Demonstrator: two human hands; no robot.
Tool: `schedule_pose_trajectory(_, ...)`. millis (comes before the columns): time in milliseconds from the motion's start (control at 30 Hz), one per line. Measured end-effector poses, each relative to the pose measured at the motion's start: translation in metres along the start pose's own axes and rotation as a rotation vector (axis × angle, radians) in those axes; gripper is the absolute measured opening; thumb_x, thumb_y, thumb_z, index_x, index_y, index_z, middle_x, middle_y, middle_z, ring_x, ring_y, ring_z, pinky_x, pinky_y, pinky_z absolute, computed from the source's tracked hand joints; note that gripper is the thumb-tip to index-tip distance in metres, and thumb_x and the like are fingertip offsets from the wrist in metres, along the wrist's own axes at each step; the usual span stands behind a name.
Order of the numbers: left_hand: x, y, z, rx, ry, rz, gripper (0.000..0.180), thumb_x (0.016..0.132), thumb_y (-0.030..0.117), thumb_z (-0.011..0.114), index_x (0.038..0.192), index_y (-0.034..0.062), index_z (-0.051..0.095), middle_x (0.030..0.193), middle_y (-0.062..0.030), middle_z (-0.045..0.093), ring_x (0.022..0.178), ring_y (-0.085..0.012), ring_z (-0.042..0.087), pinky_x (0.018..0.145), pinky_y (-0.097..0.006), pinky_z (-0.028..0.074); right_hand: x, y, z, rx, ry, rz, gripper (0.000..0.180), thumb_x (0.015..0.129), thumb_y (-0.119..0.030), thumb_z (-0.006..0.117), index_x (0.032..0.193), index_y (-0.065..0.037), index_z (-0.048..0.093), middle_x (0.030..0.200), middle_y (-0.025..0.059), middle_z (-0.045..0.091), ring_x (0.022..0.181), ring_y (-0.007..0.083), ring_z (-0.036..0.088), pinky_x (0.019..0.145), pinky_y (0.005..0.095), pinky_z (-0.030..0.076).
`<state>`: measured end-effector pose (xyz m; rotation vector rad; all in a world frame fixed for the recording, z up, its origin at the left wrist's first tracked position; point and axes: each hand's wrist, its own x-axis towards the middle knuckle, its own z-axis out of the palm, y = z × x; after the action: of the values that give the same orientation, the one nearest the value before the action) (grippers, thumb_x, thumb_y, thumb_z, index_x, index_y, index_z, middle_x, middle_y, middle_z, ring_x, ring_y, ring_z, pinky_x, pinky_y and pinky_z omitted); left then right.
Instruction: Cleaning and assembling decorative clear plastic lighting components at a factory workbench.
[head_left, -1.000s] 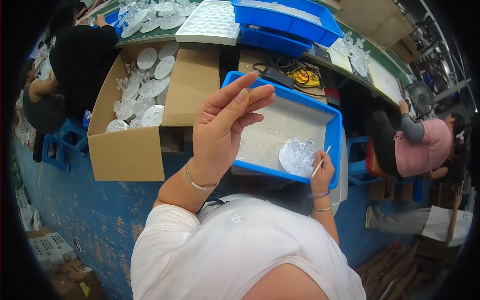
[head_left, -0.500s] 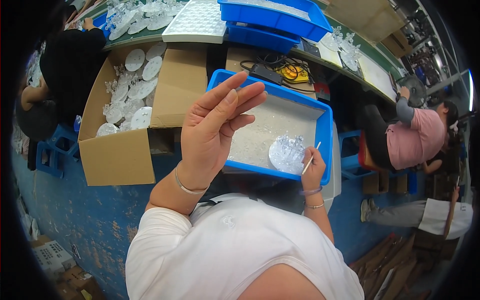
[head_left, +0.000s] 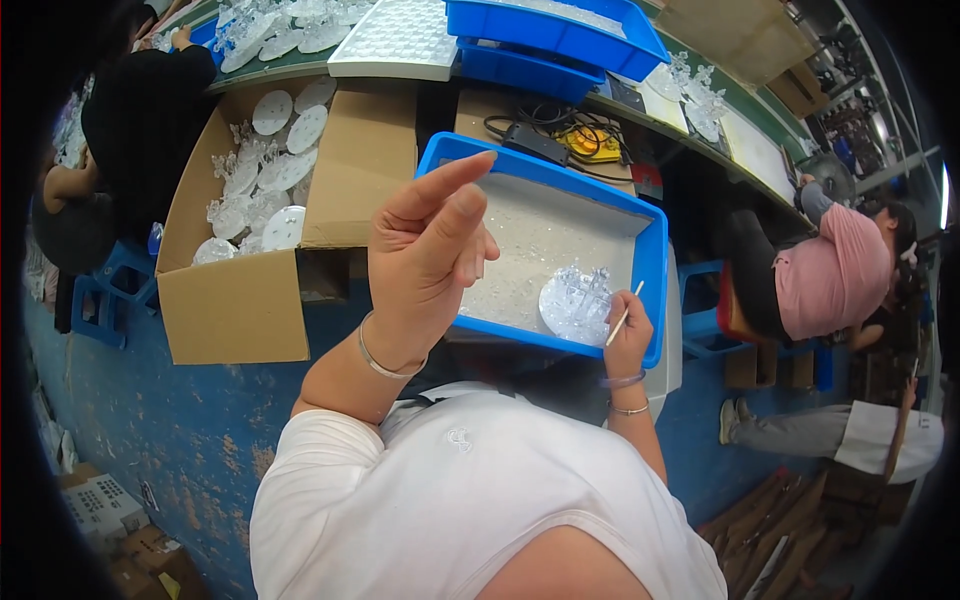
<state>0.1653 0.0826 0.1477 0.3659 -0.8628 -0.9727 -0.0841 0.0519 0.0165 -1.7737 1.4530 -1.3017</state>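
Observation:
My left hand (head_left: 425, 250) is raised over the left end of a blue tray (head_left: 655, 260), wearing a bangle. Its index finger and thumb point up and out, the other fingers curl, and nothing shows in it. My right hand (head_left: 630, 335) is closed on a thin pale stick (head_left: 624, 315) at the tray's near right corner. Against its fingertips is a clear plastic disc (head_left: 572, 308) with small upright parts; whether the fingers also grip the disc I cannot tell. Tiny clear bits lie over the tray's pale bottom.
A cardboard box (head_left: 235, 315) of clear discs and parts stands left. Beyond the tray are a black adapter with cables (head_left: 535, 143), a yellow device (head_left: 593, 145), stacked blue trays (head_left: 530, 70) and a white gridded tray (head_left: 395, 40). People sit at both sides.
My left hand's middle, ring and little fingers have curled down while the index finger stays stretched. My right hand, the stick and the disc have hardly moved.

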Motion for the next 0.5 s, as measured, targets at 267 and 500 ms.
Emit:
schedule_pose_trajectory(267, 0.0, 0.001, -0.003, 0.068, 0.015, 0.027, 0.028, 0.087, 0.02, 0.05, 0.105, -0.0011, 0.058, 0.048, 0.0022, 0.05, 0.04, -0.0017, 0.044, 0.049, -0.017, 0.044, 0.0, 0.001, 0.002, 0.009, 0.013, 0.0, 0.019, 0.085, -0.017, 0.053, 0.084, 0.002, 0.056, 0.063, 0.0016, 0.049, 0.054, 0.0067, 0.042, 0.047, 0.0207, 0.034)
schedule_pose_trajectory(500, 0.004, 0.009, 0.005, 0.051, -0.008, -0.088, 0.039, 0.092, 0.026, 0.039, 0.118, -0.0011, 0.046, 0.092, -0.016, 0.063, 0.081, -0.019, 0.063, 0.061, -0.02, 0.049, 0.0, 0.001, 0.001, 0.005, 0.018, 0.001, 0.017, 0.086, -0.017, 0.052, 0.084, 0.0, 0.055, 0.062, 0.0012, 0.047, 0.055, 0.0068, 0.042, 0.049, 0.0197, 0.034)
